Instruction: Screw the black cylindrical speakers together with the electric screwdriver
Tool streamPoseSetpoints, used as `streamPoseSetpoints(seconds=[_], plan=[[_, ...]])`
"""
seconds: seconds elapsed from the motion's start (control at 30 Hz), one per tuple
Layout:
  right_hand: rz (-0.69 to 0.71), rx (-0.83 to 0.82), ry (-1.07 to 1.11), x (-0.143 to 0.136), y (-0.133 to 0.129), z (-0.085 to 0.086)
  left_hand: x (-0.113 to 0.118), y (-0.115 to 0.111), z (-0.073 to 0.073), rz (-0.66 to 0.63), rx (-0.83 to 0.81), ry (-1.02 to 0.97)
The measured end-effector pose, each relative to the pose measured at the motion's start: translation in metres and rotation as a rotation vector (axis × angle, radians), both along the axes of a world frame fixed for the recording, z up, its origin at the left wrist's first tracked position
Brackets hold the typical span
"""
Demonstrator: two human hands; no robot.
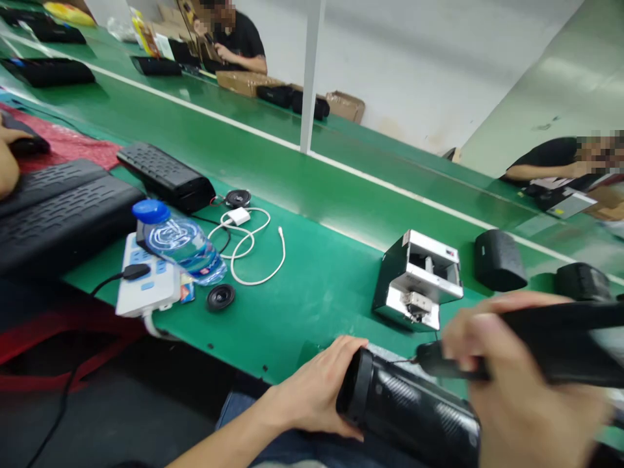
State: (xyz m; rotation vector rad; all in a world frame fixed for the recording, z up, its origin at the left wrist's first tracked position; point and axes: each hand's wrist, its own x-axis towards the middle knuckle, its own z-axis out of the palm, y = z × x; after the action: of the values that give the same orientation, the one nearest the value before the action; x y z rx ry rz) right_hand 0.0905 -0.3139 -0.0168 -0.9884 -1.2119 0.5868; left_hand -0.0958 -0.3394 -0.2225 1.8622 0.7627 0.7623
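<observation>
My left hand (316,390) grips the end of a black cylindrical speaker housing (409,409) that lies across my lap at the table's near edge. My right hand (517,377), blurred and close to the camera, is closed around a black electric screwdriver (560,344). Its tip touches the top of the housing near my left hand. A small metal and black box-shaped machine (418,278) stands on the green table just beyond my hands.
A water bottle (181,242) lies on a white power strip (146,279) at the left, with a white cable (253,247) and two small round speaker drivers (220,298) nearby. Black speaker grilles (58,214) lie farther left. Two people sit across the green belt (273,156).
</observation>
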Motion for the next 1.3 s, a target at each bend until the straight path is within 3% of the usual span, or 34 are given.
streamPoseSetpoints(seconds=[0.13, 0.3, 0.5, 0.67, 0.77, 0.9, 1.0, 1.07, 1.3], plan=[[0.228, 0.026, 0.055, 0.005, 0.001, -0.025, 0.001, -0.003, -0.008, 0.008, -0.033, 0.005], [0.144, -0.051, 0.182, 0.001, -0.006, -0.031, 0.002, -0.003, -0.013, 0.035, -0.007, -0.017], [0.164, -0.079, 0.213, -0.002, -0.008, -0.034, 0.003, -0.006, -0.008, 0.053, -0.006, -0.022], [0.167, -0.075, 0.173, -0.002, -0.006, -0.037, 0.003, -0.004, -0.014, 0.048, -0.017, -0.002], [0.163, -0.106, 0.16, -0.002, -0.01, -0.03, 0.001, -0.002, -0.012, 0.008, -0.026, 0.015], [0.182, 0.018, 0.087, 0.014, -0.01, 0.005, -0.002, 0.0, 0.003, -0.005, -0.021, 0.022], [-0.027, 0.205, 0.094, 0.031, 0.008, 0.035, -0.002, 0.001, 0.01, -0.003, -0.013, 0.023], [-0.175, 0.305, 0.07, 0.039, 0.024, 0.045, -0.002, 0.001, 0.01, -0.004, -0.015, 0.023], [-0.266, 0.313, -0.053, 0.044, 0.063, 0.022, -0.003, -0.001, 0.007, -0.005, 0.001, 0.039]])
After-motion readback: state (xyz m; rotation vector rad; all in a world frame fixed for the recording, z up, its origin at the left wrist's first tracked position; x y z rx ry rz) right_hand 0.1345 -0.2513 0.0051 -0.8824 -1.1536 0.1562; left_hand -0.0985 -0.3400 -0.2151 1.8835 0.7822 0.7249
